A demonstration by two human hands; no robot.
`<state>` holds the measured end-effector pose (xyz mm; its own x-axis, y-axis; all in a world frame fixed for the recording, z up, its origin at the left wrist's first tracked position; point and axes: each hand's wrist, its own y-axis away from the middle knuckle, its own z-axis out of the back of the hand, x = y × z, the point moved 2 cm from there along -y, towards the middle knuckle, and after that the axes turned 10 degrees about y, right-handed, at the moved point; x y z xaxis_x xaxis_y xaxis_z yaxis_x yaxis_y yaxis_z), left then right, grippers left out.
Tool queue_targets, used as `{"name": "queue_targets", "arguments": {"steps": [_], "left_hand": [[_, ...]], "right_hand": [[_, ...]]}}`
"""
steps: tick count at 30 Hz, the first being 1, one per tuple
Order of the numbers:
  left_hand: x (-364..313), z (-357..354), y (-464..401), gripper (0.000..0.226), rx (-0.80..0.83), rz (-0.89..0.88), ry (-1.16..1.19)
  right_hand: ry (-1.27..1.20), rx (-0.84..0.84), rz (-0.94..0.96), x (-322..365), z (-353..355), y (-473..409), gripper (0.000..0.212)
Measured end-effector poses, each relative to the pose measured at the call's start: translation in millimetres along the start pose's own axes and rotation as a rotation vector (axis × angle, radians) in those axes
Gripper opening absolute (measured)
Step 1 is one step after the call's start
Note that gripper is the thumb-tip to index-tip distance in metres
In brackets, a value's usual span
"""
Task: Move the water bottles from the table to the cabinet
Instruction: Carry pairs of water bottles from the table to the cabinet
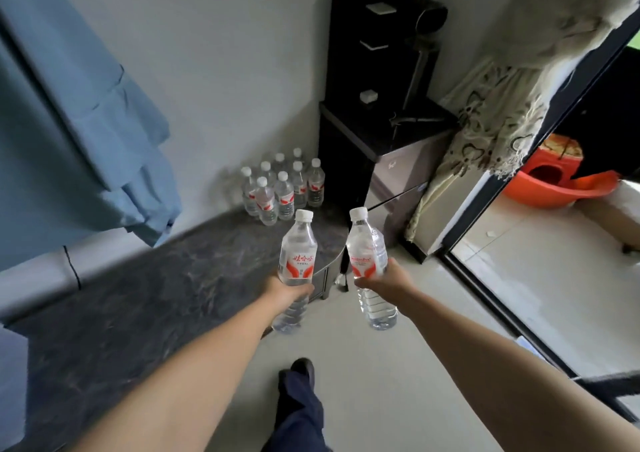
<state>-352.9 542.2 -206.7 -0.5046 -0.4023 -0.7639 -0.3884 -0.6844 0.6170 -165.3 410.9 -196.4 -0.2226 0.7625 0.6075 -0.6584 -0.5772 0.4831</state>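
My left hand (289, 290) grips a clear water bottle (298, 247) with a white cap and red-and-white label, held upright over the near end of the dark marbled cabinet top (166, 299). My right hand (382, 280) holds a second, matching water bottle (367, 243) around its label, upright above the floor just right of the cabinet's rounded end. Several more bottles of the same kind (282, 188) stand grouped at the far end of the dark top, against the wall.
A tall black water dispenser (377, 112) stands beyond the bottle group. A blue garment (79, 132) hangs at left. A patterned curtain (485, 122) hangs beside a dark sliding-door frame (512, 309); an orange basin (561, 184) lies outside. My leg and shoe (301, 403) are on the pale floor.
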Motion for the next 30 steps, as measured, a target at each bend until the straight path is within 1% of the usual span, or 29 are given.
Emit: {"name": "queue_targets", "arguments": {"steps": [6, 10, 14, 16, 17, 18, 20, 23, 25, 28, 30], "left_hand": [[-21.7, -14.9, -98.5, 0.026, 0.022, 0.058, 0.087], [-48.8, -26.4, -173.1, 0.038, -0.004, 0.049, 0.135], [-70.1, -42.9, -226.7, 0.048, -0.034, 0.052, 0.171], [-71.5, -56.3, -255.6, 0.061, -0.077, 0.09, 0.169], [-68.1, -63.5, -273.4, 0.063, -0.109, 0.104, 0.19], [-64.4, -69.8, -286.3, 0.06, -0.134, 0.096, 0.206], [-55.4, -83.7, -321.3, 0.053, -0.171, 0.03, 0.253], [-44.5, -103.8, -371.8, 0.063, -0.304, -0.074, 0.358], [-40.5, -113.0, -408.1, 0.062, -0.394, -0.147, 0.389], [-38.3, -119.5, -457.0, 0.061, -0.449, -0.255, 0.426], [-37.6, -124.7, -475.9, 0.058, -0.474, -0.35, 0.384]], "right_hand": [[0.037, 0.123, -0.023, 25.5, -2.6, -109.8, 0.055], [0.047, 0.172, -0.025, 48.6, 0.5, -189.6, 0.056], [-0.042, 0.183, -0.019, 66.7, 5.7, -242.8, 0.052], [-0.101, 0.206, -0.031, 67.5, -0.9, -272.8, 0.054], [-0.125, 0.225, -0.038, 65.9, -9.3, -292.7, 0.057], [-0.142, 0.226, -0.04, 63.3, -17.2, -307.0, 0.059], [-0.193, 0.215, -0.024, 57.5, -39.7, -345.6, 0.059], [-0.177, 0.165, 0.0, 45.5, -72.2, -403.9, 0.058], [-0.135, 0.107, 0.018, 41.1, -86.0, -440.2, 0.058], [-0.074, 0.043, 0.097, 36.1, -101.9, -483.0, 0.062], [-0.115, 0.023, 0.124, 33.9, -109.6, -496.1, 0.069]]}}
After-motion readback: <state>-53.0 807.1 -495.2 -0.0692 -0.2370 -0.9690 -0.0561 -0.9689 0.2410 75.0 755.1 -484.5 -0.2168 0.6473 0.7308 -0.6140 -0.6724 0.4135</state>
